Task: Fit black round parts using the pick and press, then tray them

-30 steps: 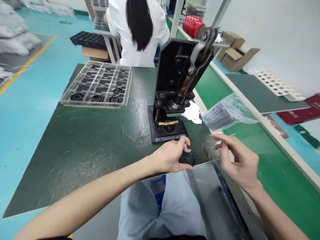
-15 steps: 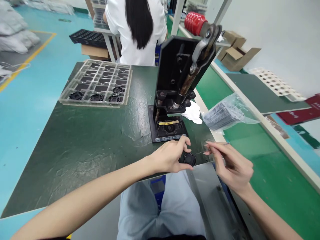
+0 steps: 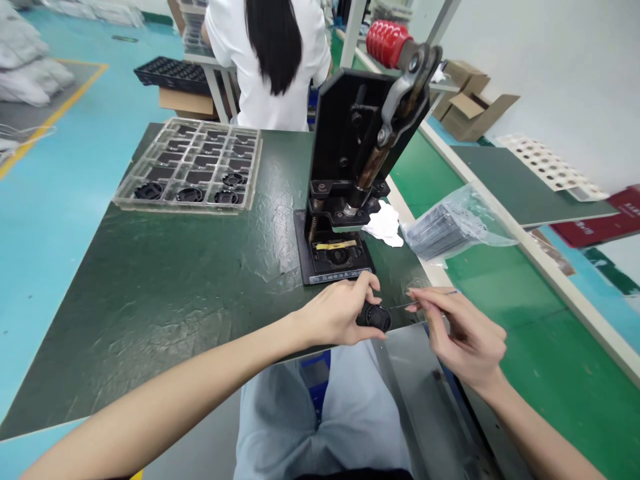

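Near the table's front edge, my left hand [image 3: 345,310] grips a round black plastic part [image 3: 379,318] between thumb and fingers. My right hand [image 3: 463,337] pinches a thin dark strip [image 3: 400,306], its tip close to the part's right side; whether they touch I cannot tell. Just beyond my left hand stands a black hand press [image 3: 345,160] with a red handle [image 3: 387,44] raised at its top. In the press's base is a nest [image 3: 340,257] with a yellow strip [image 3: 336,245] across its rear.
A clear compartment tray [image 3: 187,167] with several black parts lies at the left back. To the right are a white cloth [image 3: 384,225] and a plastic bag of thin strips [image 3: 447,223] beside a green conveyor [image 3: 520,300]. Another person [image 3: 273,60] sits beyond the table.
The view has shifted slightly. Both hands stay in nearly the same place, still holding the round part and the thin strip.
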The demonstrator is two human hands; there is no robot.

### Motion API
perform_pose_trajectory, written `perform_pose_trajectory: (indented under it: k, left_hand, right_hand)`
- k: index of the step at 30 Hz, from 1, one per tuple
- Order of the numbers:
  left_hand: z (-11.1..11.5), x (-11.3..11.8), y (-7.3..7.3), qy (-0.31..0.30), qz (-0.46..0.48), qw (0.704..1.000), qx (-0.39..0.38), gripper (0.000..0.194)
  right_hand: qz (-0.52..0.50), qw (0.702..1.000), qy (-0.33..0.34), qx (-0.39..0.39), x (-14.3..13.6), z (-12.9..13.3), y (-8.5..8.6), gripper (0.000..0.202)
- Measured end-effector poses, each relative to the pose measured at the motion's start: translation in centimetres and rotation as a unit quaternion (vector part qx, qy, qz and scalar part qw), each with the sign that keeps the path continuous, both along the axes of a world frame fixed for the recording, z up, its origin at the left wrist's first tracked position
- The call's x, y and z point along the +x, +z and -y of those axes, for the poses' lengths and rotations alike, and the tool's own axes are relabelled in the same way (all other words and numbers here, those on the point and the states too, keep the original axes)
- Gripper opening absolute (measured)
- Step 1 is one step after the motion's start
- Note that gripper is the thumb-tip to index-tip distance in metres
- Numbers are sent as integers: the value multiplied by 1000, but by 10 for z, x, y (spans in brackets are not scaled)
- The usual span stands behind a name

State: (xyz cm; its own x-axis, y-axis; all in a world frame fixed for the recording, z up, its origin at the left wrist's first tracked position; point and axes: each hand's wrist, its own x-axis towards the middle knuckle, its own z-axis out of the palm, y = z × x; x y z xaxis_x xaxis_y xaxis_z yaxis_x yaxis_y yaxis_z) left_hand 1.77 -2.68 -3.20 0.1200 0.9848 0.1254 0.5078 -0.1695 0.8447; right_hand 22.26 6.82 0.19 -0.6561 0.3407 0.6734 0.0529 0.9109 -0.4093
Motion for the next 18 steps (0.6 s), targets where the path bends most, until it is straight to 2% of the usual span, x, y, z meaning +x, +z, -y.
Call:
perform_pose_trajectory:
  k: [2, 5, 8, 10, 11, 18]
  left_hand:
    - [0, 0, -1, 1, -1, 1000, 0, 74]
    - [0, 0, 0, 3, -3, 1000, 1, 73]
    - [0, 0, 1, 5, -3, 1000, -7, 73]
    - [0, 0, 2, 5, -1, 1000, -10, 73]
    - [0, 0, 2, 4, 0, 1000, -10, 73]
    - [-1, 2, -1, 23, 19, 999, -16, 73]
  right_hand:
    - [-4, 1000, 2, 1, 0, 1, -2, 52]
    - [-34, 998, 6, -57, -1, 3, -4, 51]
    - [-17, 992, -6, -127, -4, 4, -6, 29]
    - [31, 990, -9, -141, -5, 3, -10, 11]
    - [50, 988, -6, -143, -5, 3, -13, 9]
    - [44, 989, 6, -142, -12, 2, -25, 14]
